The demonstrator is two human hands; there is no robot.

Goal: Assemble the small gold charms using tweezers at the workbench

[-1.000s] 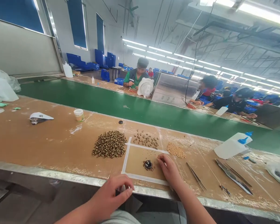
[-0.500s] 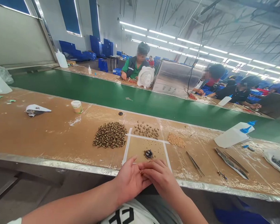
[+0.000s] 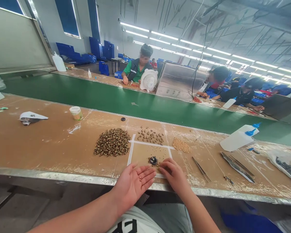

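Note:
My left hand [image 3: 135, 182] lies palm up at the table's front edge, fingers stretched out. A few tiny gold-coloured pieces [image 3: 140, 179] rest on its fingers. To its right, my right hand [image 3: 172, 173] is closed in a pinch just above the taped area; whatever its fingertips hold is too small to make out. Just beyond both hands sits a small round black dish [image 3: 153, 160] with a shiny dark surface. Behind the dish stand scattered small brass-coloured pieces [image 3: 150, 136]. A heap of similar dark and brass pieces [image 3: 112, 141] lies left, and a patch of tan beads [image 3: 181, 145] right.
Tweezers [image 3: 201, 169] lie on the right, near a dark pointed sheet [image 3: 237, 167] and clear bottles with blue tips [image 3: 237, 139]. A small tub [image 3: 76, 113] stands left. The green conveyor belt [image 3: 106, 97] runs behind the table, with other people working across it.
My hands were together, the right fingers over the left palm. Now the right hand has moved away to the right and forward, beside the black dish, leaving the left palm uncovered.

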